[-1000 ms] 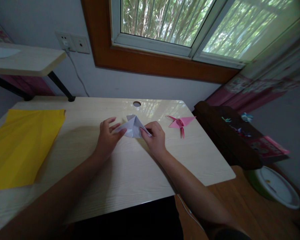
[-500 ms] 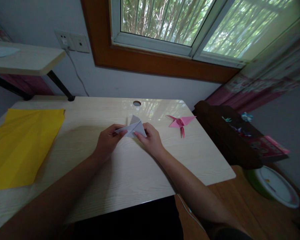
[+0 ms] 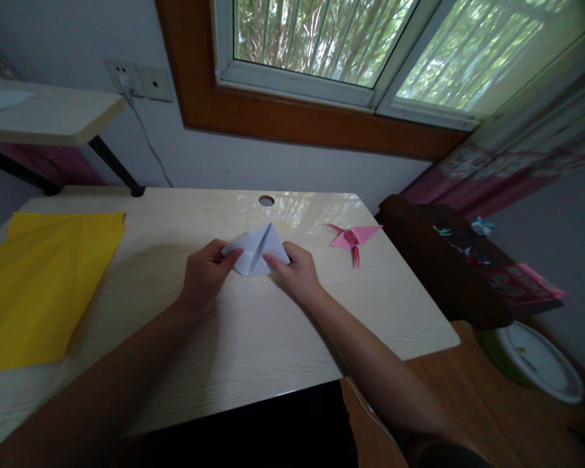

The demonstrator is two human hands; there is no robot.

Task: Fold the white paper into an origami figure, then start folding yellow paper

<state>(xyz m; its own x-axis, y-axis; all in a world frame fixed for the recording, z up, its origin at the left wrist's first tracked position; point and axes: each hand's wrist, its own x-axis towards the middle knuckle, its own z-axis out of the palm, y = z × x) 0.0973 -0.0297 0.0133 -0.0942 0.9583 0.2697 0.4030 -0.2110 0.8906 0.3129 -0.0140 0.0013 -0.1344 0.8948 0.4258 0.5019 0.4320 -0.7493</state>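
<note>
Paper (image 3: pixel 248 259), white and folded, hangs over mid-table (image 3: pixel 273 344), left hand (image 3: pixel 205 270) pinching one side, right hand (image 3: pixel 299 268) the other, thumbs in front, other fingers curled mostly out of sight, and I can't tell whether its lower edge touches down. Away left, the yellow sheet (image 3: pixel 49 279) runs out of view. And look, against half a second ago, that fold spreads wider, facing us more squarely!

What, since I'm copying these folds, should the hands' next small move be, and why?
Probably bring the right hand gently toward the left hand, closing the white paper along its middle: both hands pinch its opposite sides, and a shaded fold runs between them.
</note>
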